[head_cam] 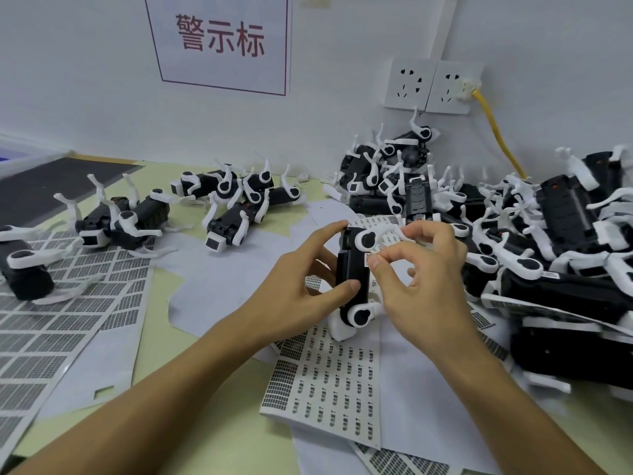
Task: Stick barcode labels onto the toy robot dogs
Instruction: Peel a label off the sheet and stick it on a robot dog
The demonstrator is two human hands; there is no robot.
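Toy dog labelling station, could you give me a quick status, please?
Left hand grips toy dog. Right hand pinches label against it. Nothing blocking.

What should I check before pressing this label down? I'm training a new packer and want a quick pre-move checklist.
1. Toy robot dog held steady: ok, the left hand grips its black body, thumb in front, fingers behind.
2. Barcode label at the body: ok, the right hand pinches it against the dog's side.
3. Label straight: cannot tell, fingertips cover most of it.
4. White leg out of the way: ok, it sits above the label spot.
5. More labels ready: ok, a label sheet lies beneath the hands.
6. Unlabelled dogs in reach: cannot tell which of the pile are labelled.
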